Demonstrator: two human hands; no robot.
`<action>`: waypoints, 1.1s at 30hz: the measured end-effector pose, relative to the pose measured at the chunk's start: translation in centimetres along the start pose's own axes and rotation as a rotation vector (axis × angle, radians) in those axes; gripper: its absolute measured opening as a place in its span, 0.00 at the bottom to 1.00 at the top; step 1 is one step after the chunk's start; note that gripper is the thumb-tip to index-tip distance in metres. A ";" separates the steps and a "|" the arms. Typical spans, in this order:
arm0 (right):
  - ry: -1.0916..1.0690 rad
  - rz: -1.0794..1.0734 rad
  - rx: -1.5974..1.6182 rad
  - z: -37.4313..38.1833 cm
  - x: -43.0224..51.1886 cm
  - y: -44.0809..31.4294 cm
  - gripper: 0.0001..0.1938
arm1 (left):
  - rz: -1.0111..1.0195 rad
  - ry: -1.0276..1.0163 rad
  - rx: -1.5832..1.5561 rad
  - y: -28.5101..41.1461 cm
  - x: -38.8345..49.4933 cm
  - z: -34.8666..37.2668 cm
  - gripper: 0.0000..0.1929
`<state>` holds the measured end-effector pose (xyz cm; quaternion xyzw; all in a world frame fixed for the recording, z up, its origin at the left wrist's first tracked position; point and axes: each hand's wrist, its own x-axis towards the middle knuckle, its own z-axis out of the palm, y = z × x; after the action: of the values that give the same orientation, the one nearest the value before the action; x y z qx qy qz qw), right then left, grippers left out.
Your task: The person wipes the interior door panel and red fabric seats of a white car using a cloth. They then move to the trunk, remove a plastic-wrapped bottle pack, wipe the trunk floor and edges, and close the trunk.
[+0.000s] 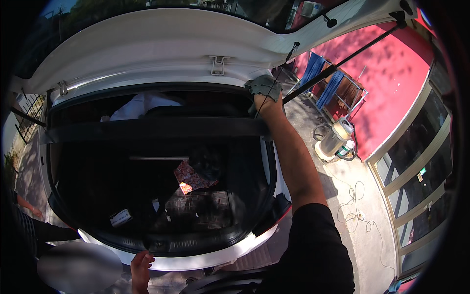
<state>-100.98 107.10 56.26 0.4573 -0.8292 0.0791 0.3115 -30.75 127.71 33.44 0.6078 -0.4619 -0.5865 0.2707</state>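
Observation:
My right hand (270, 100) reaches up with a grey-green cloth (261, 86) bunched over the fingers. The cloth is against the upper right corner of a white car's boot opening, by the raised tailgate (165, 44). A thin tether cord (273, 82) crosses in front of the cloth and wrist. Low in the picture, my left hand (141, 266) is just behind the rear bumper (191, 261), its fingers bent. Whether anything is in it is hidden. A dark parcel shelf (158, 128) spans the boot above a shaded load floor.
The boot holds a black plastic bag (205, 163), a patterned red sheet (189, 174) and a small white box (120, 218). A gas strut (312, 79) slants beside my right arm. Another person's hand (36, 212) is at left. A vacuum cleaner (334, 139) and loose cable (354, 213) are at right.

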 end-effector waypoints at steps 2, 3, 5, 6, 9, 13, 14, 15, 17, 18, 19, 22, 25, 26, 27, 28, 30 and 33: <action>0.191 -0.079 0.026 -0.5 -0.8 0.4 0.16 | 0.001 0.003 -0.025 0.5 -1.0 -0.1 0.23; 0.289 -0.120 0.042 -0.7 -1.0 0.4 0.16 | -0.008 -0.043 0.038 -1.5 -0.3 -1.3 0.22; 0.215 -0.121 0.042 -2.3 -0.8 -0.1 0.17 | -0.047 -0.134 0.176 -6.8 0.9 -5.1 0.21; 0.109 -0.121 -0.006 -2.2 -0.4 0.2 0.17 | -0.114 -0.097 -0.108 -7.1 0.1 -5.3 0.24; 0.035 -0.081 -0.002 -0.3 -1.1 0.8 0.16 | -0.114 0.125 -0.146 -6.5 -1.2 -4.4 0.25; -0.093 0.015 0.460 -2.7 -5.3 1.1 0.15 | -0.090 0.151 -0.092 -1.9 -4.8 -4.6 0.24; -0.149 -0.079 0.390 -4.9 -6.0 1.3 0.14 | -0.097 0.152 -0.076 -1.7 -5.7 -5.2 0.24; -0.197 -0.169 0.322 -7.3 -7.0 2.1 0.13 | -0.090 0.156 -0.092 -2.2 -6.0 -5.9 0.23; 0.071 -0.271 0.404 -9.9 -10.3 6.1 0.20 | -0.065 0.159 -0.006 0.0 -6.3 -6.1 0.23; 0.250 -0.232 0.375 -9.8 -12.5 8.0 0.20 | -0.049 0.162 -0.015 -1.1 -5.8 -7.1 0.22; 0.235 0.009 0.433 -10.9 -15.0 7.4 0.20 | -0.050 0.173 -0.047 -2.0 -5.5 -8.0 0.22; 0.381 0.490 1.131 -14.2 -19.3 7.5 0.22 | 0.087 0.122 -0.050 -1.0 -4.1 -9.3 0.22; 0.573 0.342 1.388 -18.0 -23.2 -4.8 0.28 | 0.388 -0.009 -0.086 3.5 -3.5 -10.4 0.25; 0.496 0.274 1.593 -20.6 -24.9 -12.4 0.30 | 0.521 -0.059 -0.063 5.2 -3.1 -11.1 0.29; 0.366 0.214 1.813 -22.8 -26.8 -19.1 0.32 | 0.656 -0.125 -0.037 6.7 -2.1 -11.3 0.33; 0.146 0.169 2.045 -24.4 -28.7 -25.9 0.34 | 0.748 -0.203 -0.074 7.9 -1.2 -11.9 0.38; -0.510 0.077 2.274 -27.5 -33.0 -37.5 0.37 | 0.851 -0.395 -0.279 9.0 0.9 -12.8 0.45; -0.631 -1.179 1.097 -29.8 -35.2 -52.5 0.27 | 0.853 -0.084 -0.273 4.7 4.0 -16.3 0.36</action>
<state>-31.68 114.57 51.04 0.8992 -0.3489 0.1629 -0.2080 -16.69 118.75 38.41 0.2972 -0.6001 -0.5022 0.5471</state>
